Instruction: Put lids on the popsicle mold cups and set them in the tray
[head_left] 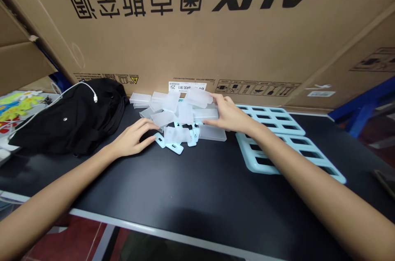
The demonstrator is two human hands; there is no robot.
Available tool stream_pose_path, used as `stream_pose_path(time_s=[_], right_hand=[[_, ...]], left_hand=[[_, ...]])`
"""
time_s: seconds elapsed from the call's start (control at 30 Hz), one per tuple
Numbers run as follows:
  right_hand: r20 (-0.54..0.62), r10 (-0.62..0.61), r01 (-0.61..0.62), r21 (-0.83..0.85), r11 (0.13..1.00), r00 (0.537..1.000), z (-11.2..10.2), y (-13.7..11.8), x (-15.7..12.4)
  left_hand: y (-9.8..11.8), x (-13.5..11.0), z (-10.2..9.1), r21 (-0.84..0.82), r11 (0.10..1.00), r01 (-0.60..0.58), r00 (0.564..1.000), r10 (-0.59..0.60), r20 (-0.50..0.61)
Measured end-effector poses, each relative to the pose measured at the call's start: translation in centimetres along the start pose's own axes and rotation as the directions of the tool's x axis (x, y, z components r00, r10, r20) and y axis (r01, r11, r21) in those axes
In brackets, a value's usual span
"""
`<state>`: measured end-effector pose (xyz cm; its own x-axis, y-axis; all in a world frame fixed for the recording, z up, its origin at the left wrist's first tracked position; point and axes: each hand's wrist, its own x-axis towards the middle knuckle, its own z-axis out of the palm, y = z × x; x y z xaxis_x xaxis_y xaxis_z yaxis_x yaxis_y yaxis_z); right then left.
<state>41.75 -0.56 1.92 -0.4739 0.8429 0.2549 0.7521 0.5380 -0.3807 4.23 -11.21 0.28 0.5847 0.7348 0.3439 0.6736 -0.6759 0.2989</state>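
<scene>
A heap of frosted clear plastic cases [180, 113] lies at the back middle of the black table [197, 195], mixed with small pale blue plastic clips [173, 145]. My left hand [132, 137] lies flat and open on the table at the heap's left edge, fingertips touching a clip and a case. My right hand [226, 113] rests open against the heap's right side, fingers stretched over a clear case [212, 131].
Two pale blue slotted trays [271, 115] [290, 154] lie to the right. A black bag [74, 117] with a white cable [77, 88] sits at the left. Large cardboard boxes [197, 26] wall off the back. The table's front edge runs near me.
</scene>
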Motion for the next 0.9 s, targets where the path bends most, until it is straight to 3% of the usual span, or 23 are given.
stream_pose_path(time_s=[0.27, 0.47, 0.73, 0.9], right_hand=[[-0.055, 0.019, -0.009, 0.18, 0.984, 0.998, 0.7, 1.0, -0.1], [-0.059, 0.041, -0.035, 0.103, 0.994, 0.997, 0.5, 1.2, -0.3], [0.044, 0.124, -0.124, -0.004, 0.992, 0.991, -1.7, 1.0, -1.7], [-0.016, 0.099, -0.1, -0.162, 0.982, 0.995, -1.9, 1.0, -2.5]], left_hand=[[1.1, 0.2, -0.2, 0.014, 0.982, -0.191, 0.98, 0.19, 0.051], [1.4, 0.3, 0.3, 0.132, 0.967, -0.217, 0.976, 0.213, 0.043], [6.5, 0.9, 2.8, 0.375, 0.892, -0.251, 0.96, 0.278, -0.018], [8.6, 1.7, 3.7, 0.402, 0.894, -0.2, 0.972, 0.233, -0.036]])
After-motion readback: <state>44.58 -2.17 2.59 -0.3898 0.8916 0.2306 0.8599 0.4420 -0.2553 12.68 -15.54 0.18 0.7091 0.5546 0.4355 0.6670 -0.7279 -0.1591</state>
